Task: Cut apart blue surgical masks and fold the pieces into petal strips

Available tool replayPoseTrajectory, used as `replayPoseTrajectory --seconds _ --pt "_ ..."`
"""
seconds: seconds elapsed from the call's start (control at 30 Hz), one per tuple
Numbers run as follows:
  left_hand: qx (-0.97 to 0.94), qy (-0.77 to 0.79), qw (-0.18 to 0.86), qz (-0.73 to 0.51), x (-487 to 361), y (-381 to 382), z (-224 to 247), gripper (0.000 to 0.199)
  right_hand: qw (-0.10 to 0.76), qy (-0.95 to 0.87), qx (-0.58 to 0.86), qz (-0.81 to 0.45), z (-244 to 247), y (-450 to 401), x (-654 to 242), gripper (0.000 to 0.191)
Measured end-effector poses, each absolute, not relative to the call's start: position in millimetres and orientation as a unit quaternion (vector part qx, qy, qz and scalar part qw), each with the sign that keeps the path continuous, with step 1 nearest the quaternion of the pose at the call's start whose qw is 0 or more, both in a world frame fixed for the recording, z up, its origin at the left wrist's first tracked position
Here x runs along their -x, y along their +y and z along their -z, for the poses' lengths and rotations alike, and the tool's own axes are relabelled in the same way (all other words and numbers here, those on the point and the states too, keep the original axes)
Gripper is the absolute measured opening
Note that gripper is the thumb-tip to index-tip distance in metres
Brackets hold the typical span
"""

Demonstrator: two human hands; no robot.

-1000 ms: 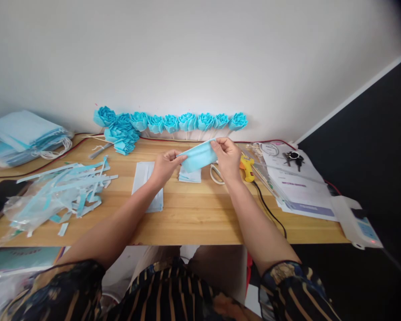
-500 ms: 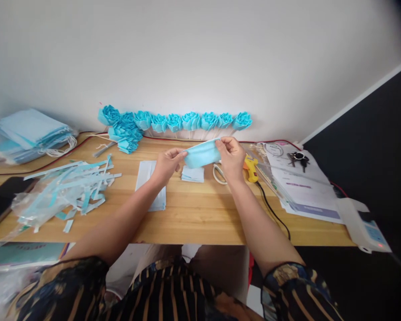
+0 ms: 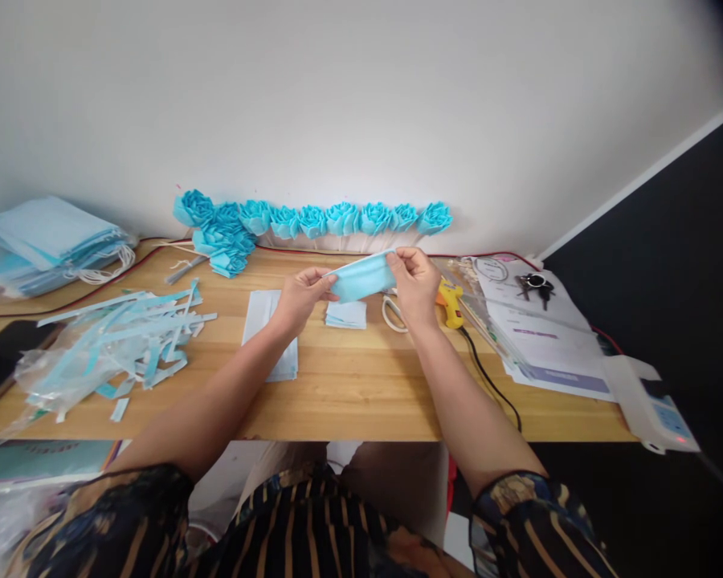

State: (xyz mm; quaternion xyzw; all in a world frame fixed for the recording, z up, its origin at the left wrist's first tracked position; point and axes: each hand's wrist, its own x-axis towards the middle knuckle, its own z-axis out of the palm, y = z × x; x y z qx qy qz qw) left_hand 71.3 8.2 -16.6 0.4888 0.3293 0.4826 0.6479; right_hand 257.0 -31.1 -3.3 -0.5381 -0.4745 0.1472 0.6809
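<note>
Pinching thumb-to-finger, with left hand (image 3: 301, 299) and right hand (image 3: 418, 281), a light-blue rectangular fabric piece (image 3: 365, 277), likely light, limp, easily creased, best held by opposite ends.

Between the person's forearms (image 3: 234, 381) I see bare table (image 3: 349, 385) where a hand could pass low. Farther back, the blue cloth (image 3: 363, 276) held up there stands in the way; cut strips (image 3: 126, 325) crowd the left, and the glue gun (image 3: 453, 302) with its black cord (image 3: 475, 353) hampers the right.
</note>
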Motion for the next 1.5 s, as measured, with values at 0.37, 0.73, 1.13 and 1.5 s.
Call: replayPoseTrajectory --seconds 0.37,0.73,1.13,1.5 --pt "-0.496 0.328 0.648 -0.476 -71.4 8.0 17.7 0.048 0.703 -0.465 0.518 -0.144 3.5 -29.7 -255.9 0.022" --pt "-0.5 0.322 0.652 -0.47 -70.6 7.2 17.5 0.045 0.707 -0.448 0.525 -0.15 7.5 -27.8 -254.6 0.022" --pt "-0.517 0.285 0.691 -0.417 -63.3 6.3 13.7 0.044 0.759 -0.346 0.497 -0.241 10.1 -24.9 -248.8 0.026" --pt "-0.52 0.277 0.698 -0.407 -55.5 9.2 10.7 0.038 0.75 -0.316 0.513 -0.272 11.3 -28.6 -243.0 0.031"
